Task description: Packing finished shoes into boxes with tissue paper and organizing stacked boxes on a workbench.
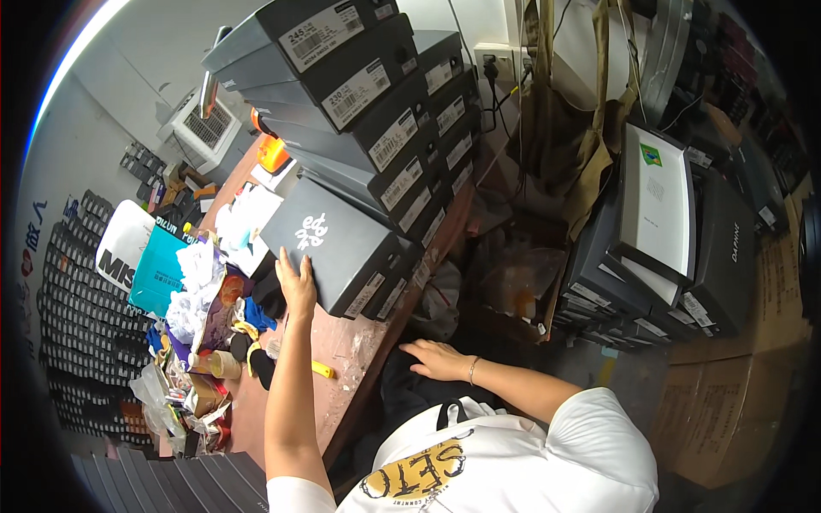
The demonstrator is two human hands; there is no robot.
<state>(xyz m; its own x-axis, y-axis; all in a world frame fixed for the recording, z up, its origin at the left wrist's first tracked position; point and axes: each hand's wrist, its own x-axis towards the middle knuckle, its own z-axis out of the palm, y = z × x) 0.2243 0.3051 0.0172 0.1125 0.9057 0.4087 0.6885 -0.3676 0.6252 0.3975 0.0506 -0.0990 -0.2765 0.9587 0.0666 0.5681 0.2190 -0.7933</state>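
Note:
My left hand (297,280) rests against the near left side of a dark grey shoebox (329,235), fingers stretched out. This box has white lettering on its lid and lies on top of another dark box (395,286) on the table. Behind it rises a tall stack of grey shoeboxes (342,77) with white labels on their ends. My right hand (436,360) hangs beside the table edge over dark cloth at my lap, fingers extended and holding nothing.
A yellow-handled tool (321,368) lies on the reddish table (342,342). Crumpled white paper (197,291) and clutter heap up at the left. To the right are an open white-lined box lid (654,205), more shoeboxes (723,248) and a brown carton (710,402).

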